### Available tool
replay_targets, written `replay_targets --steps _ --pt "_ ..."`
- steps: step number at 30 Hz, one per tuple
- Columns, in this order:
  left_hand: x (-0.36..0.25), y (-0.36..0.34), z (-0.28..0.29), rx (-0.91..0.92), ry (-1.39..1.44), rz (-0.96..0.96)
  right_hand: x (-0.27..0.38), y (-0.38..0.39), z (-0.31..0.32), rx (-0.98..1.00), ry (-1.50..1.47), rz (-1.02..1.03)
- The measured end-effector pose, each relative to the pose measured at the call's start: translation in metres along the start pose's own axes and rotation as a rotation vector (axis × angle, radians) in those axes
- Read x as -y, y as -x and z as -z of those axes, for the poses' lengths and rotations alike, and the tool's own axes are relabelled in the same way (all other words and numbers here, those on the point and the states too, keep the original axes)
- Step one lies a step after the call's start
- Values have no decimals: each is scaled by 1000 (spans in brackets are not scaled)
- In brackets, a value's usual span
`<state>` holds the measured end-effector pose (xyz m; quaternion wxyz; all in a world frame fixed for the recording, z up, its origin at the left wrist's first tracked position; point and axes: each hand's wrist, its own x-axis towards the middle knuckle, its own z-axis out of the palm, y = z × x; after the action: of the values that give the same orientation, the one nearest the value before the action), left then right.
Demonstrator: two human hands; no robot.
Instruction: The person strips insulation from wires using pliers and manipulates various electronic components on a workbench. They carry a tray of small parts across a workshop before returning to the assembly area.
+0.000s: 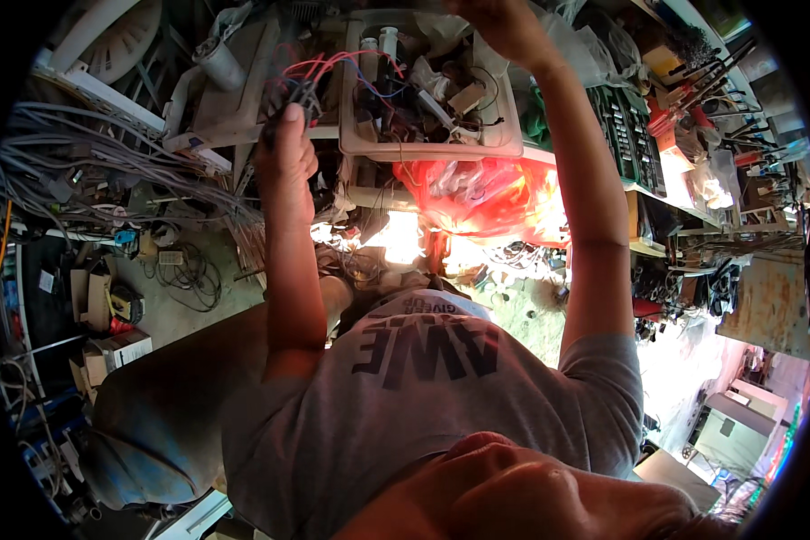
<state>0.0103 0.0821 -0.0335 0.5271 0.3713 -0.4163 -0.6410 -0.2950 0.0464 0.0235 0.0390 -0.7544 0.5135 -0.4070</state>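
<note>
My left hand [288, 155] is closed, thumb on top, around a dark part with wires [301, 95]. Its exact kind does not show. Thin red and blue wires [344, 56] run from it toward a pale plastic bin [434, 149]. The bin holds white cylinders, a small light block [467, 98], cables and other loose parts. Beyond the bin's right side, my right hand [511, 32] reaches up to the picture's top edge. Its fingers are mostly cut off or in shadow, so what they touch cannot be seen.
Below the bin hangs a red plastic bag [486, 200]. Grey cables [99, 166] crowd the left side. A green tool case [627, 135] lies at the right, near hand tools [693, 90]. A white cup-like container [220, 65] stands upper left. Coiled black cable [189, 277] rests on the floor.
</note>
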Motion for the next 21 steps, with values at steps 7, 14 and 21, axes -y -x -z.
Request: replay_targets --steps 7,14,21 --pt "-4 11 22 -89 121 -115 -77 -1 -45 -7 513 -82" --pt "-2 16 28 -150 101 -122 -146 -3 -70 249 899 -487" --pt "-2 7 34 -152 123 -136 -161 -27 -9 22 405 -260"
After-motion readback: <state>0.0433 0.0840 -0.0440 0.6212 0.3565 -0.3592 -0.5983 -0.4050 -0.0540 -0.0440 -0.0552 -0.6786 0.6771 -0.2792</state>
